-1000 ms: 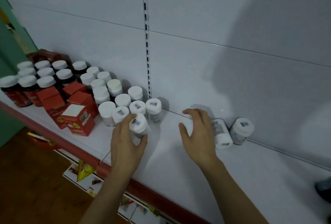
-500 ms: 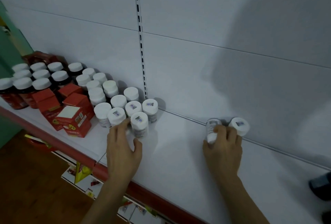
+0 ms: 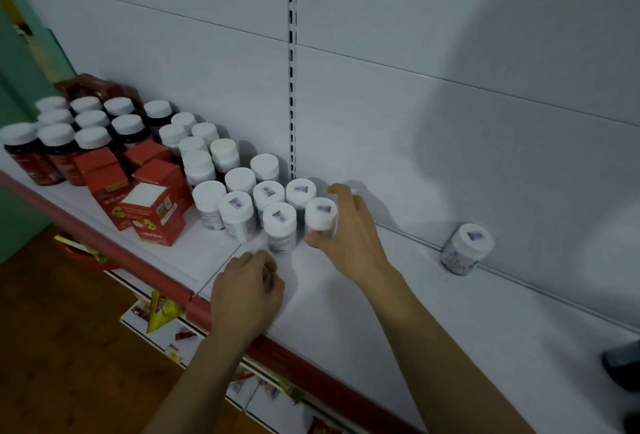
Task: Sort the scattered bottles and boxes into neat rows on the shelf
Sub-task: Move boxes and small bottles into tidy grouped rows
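Gripping bottle (image 3: 320,214), R hand (image 3: 353,239), L hand (image 3: 246,295) curled

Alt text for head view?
The right hand grips a white-capped bottle at the end of rows of bottles on a shelf. The left hand, fingers curled, is near the front edge. A lone bottle stands farther right; red boxes stand left.

From my remote seat this reads as a shop aisle. The slotted upright (image 3: 292,87) set into the white back panel (image 3: 433,35) is ordinary retail racking. Left of it, the shelf (image 3: 381,312) carries many identical white-capped bottles (image 3: 278,225), several with small printed stickers on their caps. Farther left are matching red boxes (image 3: 152,211) and dark bottles (image 3: 55,153). Below the upright a red edge strip (image 3: 104,243) fronts the shelf, with packaged goods (image 3: 162,315) on a lower tier.
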Tool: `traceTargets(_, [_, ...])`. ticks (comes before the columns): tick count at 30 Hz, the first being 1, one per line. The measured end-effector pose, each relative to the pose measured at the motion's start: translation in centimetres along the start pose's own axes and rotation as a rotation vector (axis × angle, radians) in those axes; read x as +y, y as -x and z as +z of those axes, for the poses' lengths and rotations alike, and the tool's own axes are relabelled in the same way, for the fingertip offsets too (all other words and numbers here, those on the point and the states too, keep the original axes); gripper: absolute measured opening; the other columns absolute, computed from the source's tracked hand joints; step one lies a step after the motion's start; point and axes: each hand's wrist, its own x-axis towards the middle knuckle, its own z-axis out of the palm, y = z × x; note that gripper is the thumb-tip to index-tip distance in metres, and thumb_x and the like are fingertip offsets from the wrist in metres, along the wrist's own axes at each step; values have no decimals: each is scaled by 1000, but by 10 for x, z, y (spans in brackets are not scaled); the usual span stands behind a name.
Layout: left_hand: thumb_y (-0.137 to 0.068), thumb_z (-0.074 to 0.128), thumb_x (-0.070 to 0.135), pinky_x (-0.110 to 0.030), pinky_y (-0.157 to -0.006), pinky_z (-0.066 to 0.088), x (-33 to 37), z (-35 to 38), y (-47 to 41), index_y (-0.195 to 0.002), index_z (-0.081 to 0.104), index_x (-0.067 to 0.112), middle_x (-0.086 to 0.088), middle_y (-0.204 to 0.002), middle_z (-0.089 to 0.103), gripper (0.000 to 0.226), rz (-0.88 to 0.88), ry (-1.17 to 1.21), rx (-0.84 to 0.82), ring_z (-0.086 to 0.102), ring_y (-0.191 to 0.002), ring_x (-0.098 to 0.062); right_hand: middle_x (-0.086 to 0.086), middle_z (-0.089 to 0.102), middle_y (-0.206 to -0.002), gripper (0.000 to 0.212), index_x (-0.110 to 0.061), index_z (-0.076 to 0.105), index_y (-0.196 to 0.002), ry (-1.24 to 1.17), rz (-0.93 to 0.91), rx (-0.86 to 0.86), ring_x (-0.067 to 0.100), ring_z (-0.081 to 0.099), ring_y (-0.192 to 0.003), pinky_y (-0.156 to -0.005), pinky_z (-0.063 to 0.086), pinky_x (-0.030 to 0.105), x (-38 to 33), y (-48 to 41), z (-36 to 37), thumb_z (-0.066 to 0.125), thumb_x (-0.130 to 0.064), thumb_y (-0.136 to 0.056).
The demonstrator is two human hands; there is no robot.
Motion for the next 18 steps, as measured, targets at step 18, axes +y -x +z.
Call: traceTargets(18, [-100,39,58,-54,-115,23,45,-20,-109,-153,34,22,1,-160,33,63,157,-131,-77,24,-147,-25,0,54,-113,49,-31,54,-96,-104,-35,488,-10,54,-96,-79,41,4,49,19,-48,90,-13,-68])
